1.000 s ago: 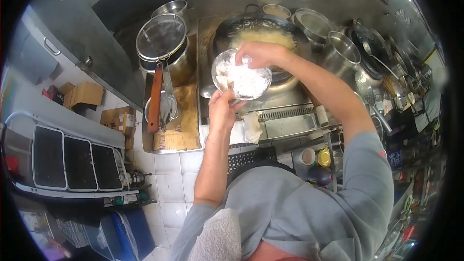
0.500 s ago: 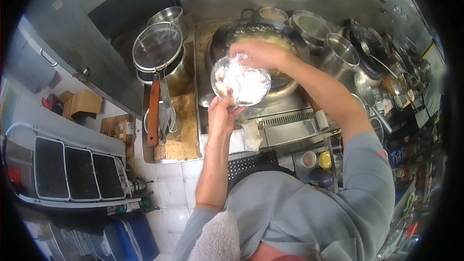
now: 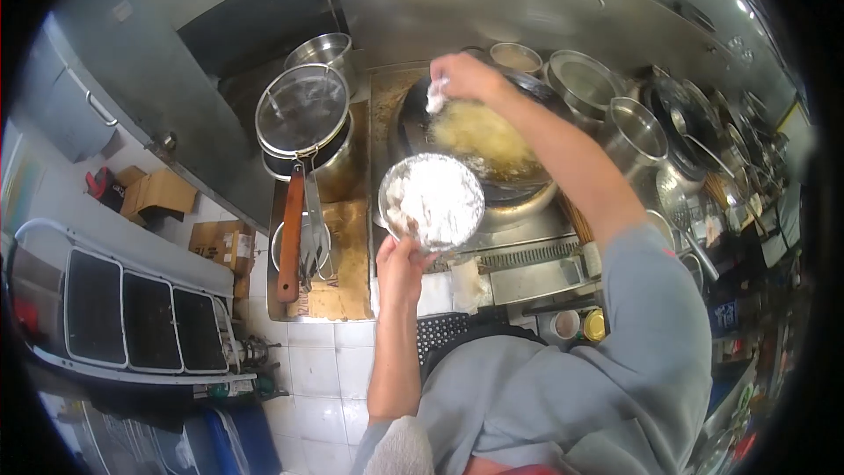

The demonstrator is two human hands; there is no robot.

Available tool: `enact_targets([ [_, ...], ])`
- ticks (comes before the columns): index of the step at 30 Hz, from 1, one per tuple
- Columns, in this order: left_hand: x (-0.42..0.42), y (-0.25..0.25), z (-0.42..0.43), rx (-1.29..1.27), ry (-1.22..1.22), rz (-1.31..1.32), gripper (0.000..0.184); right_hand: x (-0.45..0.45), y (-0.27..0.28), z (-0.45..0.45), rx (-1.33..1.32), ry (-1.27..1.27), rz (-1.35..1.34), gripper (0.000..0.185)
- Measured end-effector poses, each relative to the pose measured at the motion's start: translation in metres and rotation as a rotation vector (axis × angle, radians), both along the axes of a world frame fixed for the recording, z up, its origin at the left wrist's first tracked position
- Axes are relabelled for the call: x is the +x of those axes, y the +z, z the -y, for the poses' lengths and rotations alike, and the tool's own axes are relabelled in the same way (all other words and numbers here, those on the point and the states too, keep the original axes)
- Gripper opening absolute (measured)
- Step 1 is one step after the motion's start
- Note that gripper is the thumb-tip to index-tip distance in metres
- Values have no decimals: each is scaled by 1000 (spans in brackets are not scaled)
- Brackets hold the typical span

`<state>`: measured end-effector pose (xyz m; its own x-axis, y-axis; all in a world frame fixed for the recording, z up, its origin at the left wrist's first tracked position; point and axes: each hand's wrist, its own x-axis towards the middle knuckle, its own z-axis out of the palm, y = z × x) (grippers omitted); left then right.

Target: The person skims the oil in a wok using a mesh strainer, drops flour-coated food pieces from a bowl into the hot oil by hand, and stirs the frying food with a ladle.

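Note:
My left hand (image 3: pixel 403 266) grips the near rim of a round metal bowl (image 3: pixel 481 202). White flour-coated pieces (image 3: pixel 435 198) fill the bowl, with a few brownish patches at its left side. Over the left part of a large black wok (image 3: pixel 411 127), the fingers of my right hand (image 3: pixel 466 77) are pinched on a white floured piece (image 3: pixel 436 97), whose kind I cannot make out. Yellow bubbling oil (image 3: pixel 488 136) lies in the wok, beyond the bowl. The bowl is held in front of the wok's near left edge.
At left, a mesh strainer (image 3: pixel 303 110) with a wooden handle (image 3: pixel 291 237) rests on a pot (image 3: pixel 338 163). Behind the wok stands a small round container (image 3: pixel 516 57). Metal pots (image 3: pixel 636 130) and a slotted ladle (image 3: pixel 675 198) are on the right. A folding step stool (image 3: pixel 149 312) is at lower left.
My right hand has gone from the bowl to above the wok, carrying a floured piece. The bowl appears lower in view, and more of the oil shows.

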<state>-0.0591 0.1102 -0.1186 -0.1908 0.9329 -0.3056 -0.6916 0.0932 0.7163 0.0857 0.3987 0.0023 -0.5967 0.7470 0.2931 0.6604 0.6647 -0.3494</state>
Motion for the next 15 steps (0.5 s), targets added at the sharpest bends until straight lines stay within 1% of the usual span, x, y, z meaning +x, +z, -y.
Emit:
enact_targets([
  [2,-3,-11,8,-19,20,9,17,-18,-42,-19,-125,-52,165,18],
  [4,-3,1,18,-73,62,-13,21,-27,-99,-53,-74,-69,241,18],
  [5,-3,2,21,-82,72,-14,22,-30,-106,-56,-32,-126,282,18],
  [8,-4,0,24,-67,65,-13,23,-20,-121,-85,126,-350,84,19],
  [9,-5,-3,24,-59,65,-8,23,-17,-97,-79,164,-291,171,20],
  [10,-7,-5,24,-52,70,-4,22,-15,-57,-63,200,-225,258,22],
  [11,-8,-4,24,-37,63,-11,21,-13,-32,-45,183,-159,109,21],
  [12,-6,9,24,-30,57,-13,19,-13,-11,-28,163,-91,-39,21],
  [14,-8,1,17,-18,33,-55,28,-15,33,28,-109,13,-35,20],
  [15,-7,2,16,-9,15,-45,27,-16,38,55,-241,59,-35,20],
])
